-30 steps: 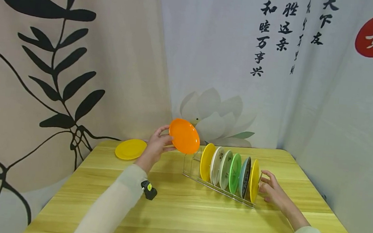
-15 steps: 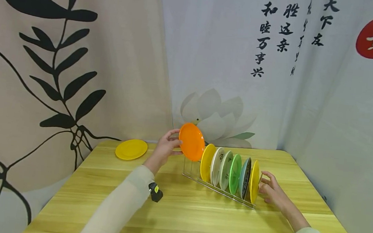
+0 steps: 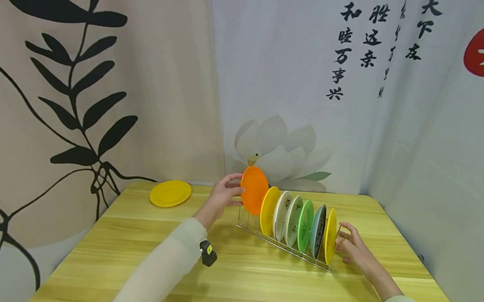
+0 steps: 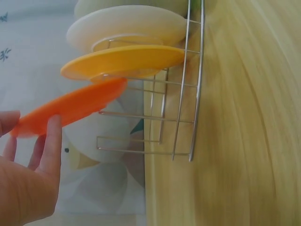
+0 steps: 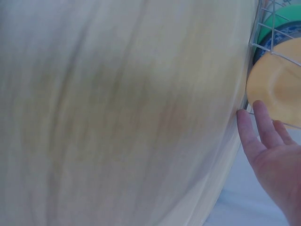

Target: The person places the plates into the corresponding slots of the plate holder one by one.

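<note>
My left hand (image 3: 221, 195) pinches an orange plate (image 3: 253, 191) by its left rim, thumb on one face and fingers on the other. The plate is tilted above the left end of a wire dish rack (image 3: 285, 246). In the left wrist view its lower edge lies close to a yellow plate (image 4: 127, 61) and the rack's wires. More plates stand upright along the rack: white ones, a green plate (image 3: 305, 225), a blue patterned plate (image 3: 318, 231) and another yellow plate (image 3: 330, 235). At the rack's right end, my right hand (image 3: 356, 249) touches the end wire with extended fingers (image 5: 266, 127).
A yellow plate (image 3: 170, 193) lies flat at the back left of the wooden table (image 3: 229, 286). Behind the table hangs a printed curtain (image 3: 283, 87), and another side of it runs along the right edge.
My left hand has moved right and slightly down with the orange plate, which has turned more edge-on toward the rack. My right hand stays at the rack's end.
</note>
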Demonstrator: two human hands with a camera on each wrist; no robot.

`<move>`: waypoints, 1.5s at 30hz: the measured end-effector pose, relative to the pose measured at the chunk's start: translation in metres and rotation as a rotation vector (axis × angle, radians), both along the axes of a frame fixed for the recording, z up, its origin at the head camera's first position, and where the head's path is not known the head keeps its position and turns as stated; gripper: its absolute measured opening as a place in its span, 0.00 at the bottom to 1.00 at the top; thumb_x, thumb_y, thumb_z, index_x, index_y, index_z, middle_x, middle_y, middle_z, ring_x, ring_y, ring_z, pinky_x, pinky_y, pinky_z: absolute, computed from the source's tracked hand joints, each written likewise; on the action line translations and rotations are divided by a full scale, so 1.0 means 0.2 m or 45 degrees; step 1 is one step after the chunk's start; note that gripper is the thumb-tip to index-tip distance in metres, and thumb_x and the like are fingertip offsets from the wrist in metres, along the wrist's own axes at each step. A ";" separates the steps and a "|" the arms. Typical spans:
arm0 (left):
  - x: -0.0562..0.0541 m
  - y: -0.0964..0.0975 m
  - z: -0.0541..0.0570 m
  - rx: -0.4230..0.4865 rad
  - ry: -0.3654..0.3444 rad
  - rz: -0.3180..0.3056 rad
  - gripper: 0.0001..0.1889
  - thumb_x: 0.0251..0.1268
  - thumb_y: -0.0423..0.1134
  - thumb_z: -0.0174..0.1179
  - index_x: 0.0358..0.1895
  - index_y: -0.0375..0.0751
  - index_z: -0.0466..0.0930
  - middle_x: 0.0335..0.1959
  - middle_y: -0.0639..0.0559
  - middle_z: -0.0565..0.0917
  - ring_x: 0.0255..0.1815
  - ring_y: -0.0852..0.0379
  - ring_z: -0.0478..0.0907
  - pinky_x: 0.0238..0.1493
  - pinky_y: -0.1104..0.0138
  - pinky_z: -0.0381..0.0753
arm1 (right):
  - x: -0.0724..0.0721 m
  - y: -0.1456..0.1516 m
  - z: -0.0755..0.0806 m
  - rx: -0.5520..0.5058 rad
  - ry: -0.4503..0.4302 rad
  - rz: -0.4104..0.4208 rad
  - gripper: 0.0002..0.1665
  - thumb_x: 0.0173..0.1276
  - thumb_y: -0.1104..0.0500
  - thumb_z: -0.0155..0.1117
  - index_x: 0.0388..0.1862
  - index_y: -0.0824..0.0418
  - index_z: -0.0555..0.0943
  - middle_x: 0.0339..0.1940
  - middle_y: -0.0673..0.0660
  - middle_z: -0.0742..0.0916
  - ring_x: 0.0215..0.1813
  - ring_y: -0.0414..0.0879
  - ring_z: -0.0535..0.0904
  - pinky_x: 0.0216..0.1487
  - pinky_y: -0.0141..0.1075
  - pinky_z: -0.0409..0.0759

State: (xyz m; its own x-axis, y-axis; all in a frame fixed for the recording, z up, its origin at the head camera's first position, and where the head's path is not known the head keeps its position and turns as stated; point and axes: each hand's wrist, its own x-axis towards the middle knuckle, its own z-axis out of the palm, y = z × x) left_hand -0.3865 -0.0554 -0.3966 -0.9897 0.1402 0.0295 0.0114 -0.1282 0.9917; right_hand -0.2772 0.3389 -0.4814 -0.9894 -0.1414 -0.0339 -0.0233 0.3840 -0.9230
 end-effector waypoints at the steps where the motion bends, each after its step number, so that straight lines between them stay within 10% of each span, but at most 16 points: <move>1: 0.00 0.01 0.00 -0.007 0.003 -0.002 0.25 0.63 0.25 0.62 0.63 0.43 0.76 0.55 0.39 0.77 0.43 0.48 0.82 0.41 0.52 0.87 | 0.00 0.00 0.00 0.000 -0.001 -0.001 0.41 0.74 0.55 0.46 0.79 0.56 0.41 0.76 0.77 0.52 0.67 0.72 0.67 0.57 0.64 0.74; 28: -0.01 -0.06 -0.08 -0.025 -0.019 0.099 0.22 0.65 0.25 0.57 0.64 0.36 0.74 0.51 0.40 0.81 0.51 0.44 0.80 0.55 0.49 0.80 | -0.01 -0.02 0.01 0.008 0.002 -0.012 0.40 0.75 0.55 0.46 0.79 0.57 0.41 0.76 0.76 0.53 0.66 0.72 0.67 0.55 0.62 0.76; 45: -0.08 -0.39 -0.15 0.029 -0.114 0.365 0.26 0.68 0.30 0.59 0.69 0.39 0.67 0.55 0.37 0.77 0.57 0.40 0.76 0.60 0.51 0.78 | -0.01 -0.01 0.00 -0.001 0.005 -0.013 0.40 0.76 0.53 0.46 0.79 0.56 0.41 0.76 0.77 0.53 0.67 0.73 0.67 0.56 0.64 0.75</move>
State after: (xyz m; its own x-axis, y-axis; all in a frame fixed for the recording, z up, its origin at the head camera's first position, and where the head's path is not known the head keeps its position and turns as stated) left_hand -0.4025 -0.1343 -0.4262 -0.9876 -0.1449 -0.0601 -0.0374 -0.1545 0.9873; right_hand -0.2793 0.3374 -0.4812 -0.9909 -0.1315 -0.0300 -0.0229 0.3833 -0.9233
